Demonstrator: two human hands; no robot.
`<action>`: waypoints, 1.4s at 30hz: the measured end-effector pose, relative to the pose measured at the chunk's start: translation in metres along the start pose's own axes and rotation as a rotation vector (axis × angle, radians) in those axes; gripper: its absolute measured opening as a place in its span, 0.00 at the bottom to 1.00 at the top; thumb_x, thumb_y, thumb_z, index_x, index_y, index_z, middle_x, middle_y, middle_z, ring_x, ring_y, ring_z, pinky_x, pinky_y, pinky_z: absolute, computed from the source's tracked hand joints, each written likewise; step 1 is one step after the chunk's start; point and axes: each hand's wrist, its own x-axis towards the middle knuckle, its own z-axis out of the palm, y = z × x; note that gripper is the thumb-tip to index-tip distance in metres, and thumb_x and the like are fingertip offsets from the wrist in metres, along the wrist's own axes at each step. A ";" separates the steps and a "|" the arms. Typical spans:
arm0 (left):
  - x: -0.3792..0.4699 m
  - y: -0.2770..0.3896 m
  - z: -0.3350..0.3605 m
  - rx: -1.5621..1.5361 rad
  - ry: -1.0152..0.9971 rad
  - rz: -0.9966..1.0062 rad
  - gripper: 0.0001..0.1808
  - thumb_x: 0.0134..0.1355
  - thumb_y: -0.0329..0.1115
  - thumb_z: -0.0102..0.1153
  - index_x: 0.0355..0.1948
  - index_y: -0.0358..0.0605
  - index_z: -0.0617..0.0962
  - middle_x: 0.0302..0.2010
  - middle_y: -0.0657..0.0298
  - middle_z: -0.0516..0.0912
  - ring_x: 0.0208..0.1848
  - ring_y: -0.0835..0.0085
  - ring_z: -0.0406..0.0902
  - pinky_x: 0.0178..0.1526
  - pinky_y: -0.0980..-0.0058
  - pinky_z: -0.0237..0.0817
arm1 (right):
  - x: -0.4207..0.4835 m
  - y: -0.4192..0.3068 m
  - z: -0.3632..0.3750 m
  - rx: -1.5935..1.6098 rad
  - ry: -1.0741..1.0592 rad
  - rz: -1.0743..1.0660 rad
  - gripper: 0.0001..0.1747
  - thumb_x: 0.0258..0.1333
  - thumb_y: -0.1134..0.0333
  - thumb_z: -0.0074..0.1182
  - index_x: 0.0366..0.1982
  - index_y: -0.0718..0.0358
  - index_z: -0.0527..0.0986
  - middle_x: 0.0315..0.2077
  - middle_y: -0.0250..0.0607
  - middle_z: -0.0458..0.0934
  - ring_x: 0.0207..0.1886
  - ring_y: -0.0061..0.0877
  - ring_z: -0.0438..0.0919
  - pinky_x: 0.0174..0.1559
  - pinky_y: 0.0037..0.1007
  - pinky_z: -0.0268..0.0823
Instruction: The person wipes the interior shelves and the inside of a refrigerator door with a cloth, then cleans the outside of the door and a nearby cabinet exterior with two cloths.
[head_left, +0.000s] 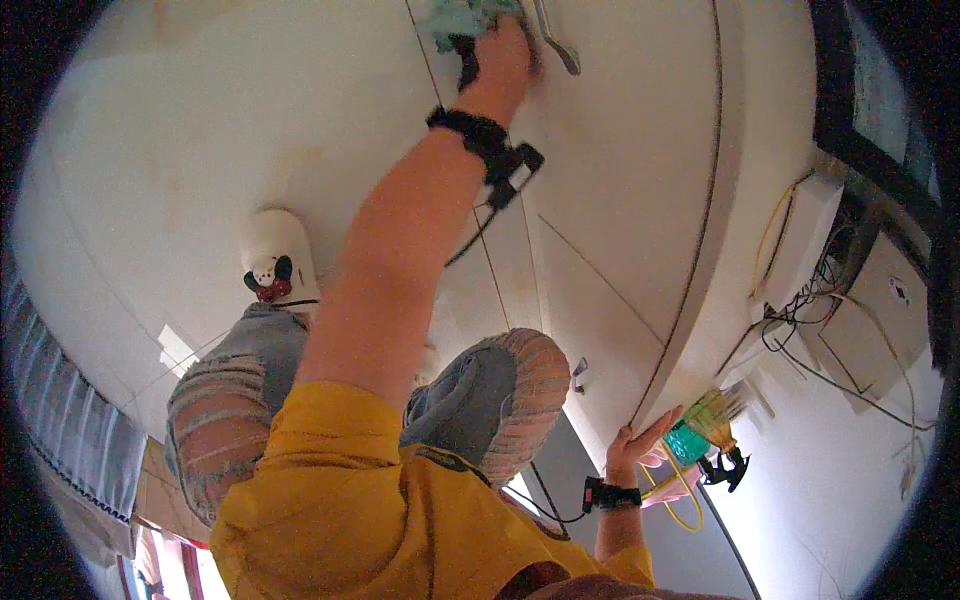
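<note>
My left hand (502, 56) reaches to the top of the view and holds a pale green cloth (457, 22) against a white panelled surface. Close beside it is a curved metal handle (559, 41). The frame's top edge cuts off part of the cloth. At the lower right, my right hand (634, 448) lies with extended fingers against the edge of the white cabinet (615, 300), near a green container (697, 431) that seems to hold brushes. Both wrists wear black bands with cables. My knees in ripped grey jeans are bent below the left arm.
A second metal handle (579, 375) is on the cabinet. Beyond its edge are tangled cables (802, 311), a white box (877, 315) and a black-framed screen (840, 97). A white slipper (281, 247) with a cartoon figure shows by my knee; a grey curtain (67, 397) hangs at left.
</note>
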 end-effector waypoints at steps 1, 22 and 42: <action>0.015 0.005 -0.005 -0.045 -0.043 0.018 0.26 0.57 0.47 0.43 0.32 0.26 0.73 0.33 0.45 0.78 0.37 0.50 0.73 0.41 0.64 0.62 | 0.001 0.001 0.002 0.029 0.007 -0.004 0.41 0.54 0.46 0.38 0.61 0.63 0.42 0.61 0.59 0.39 0.64 0.52 0.41 0.61 0.52 0.35; -0.196 -0.157 -0.018 1.009 -0.122 0.767 0.13 0.48 0.32 0.50 0.36 0.38 0.73 0.25 0.52 0.77 0.24 0.58 0.76 0.21 0.58 0.64 | 0.004 -0.001 -0.001 0.007 -0.011 0.002 0.43 0.55 0.45 0.37 0.61 0.68 0.40 0.62 0.58 0.36 0.65 0.49 0.37 0.62 0.47 0.32; -0.289 -0.093 -0.021 0.755 -0.944 0.622 0.14 0.60 0.33 0.34 0.46 0.44 0.67 0.43 0.60 0.72 0.44 0.63 0.70 0.43 0.68 0.64 | 0.006 -0.007 -0.004 -0.006 0.004 0.021 0.41 0.56 0.48 0.38 0.61 0.68 0.43 0.61 0.56 0.40 0.65 0.47 0.41 0.62 0.44 0.34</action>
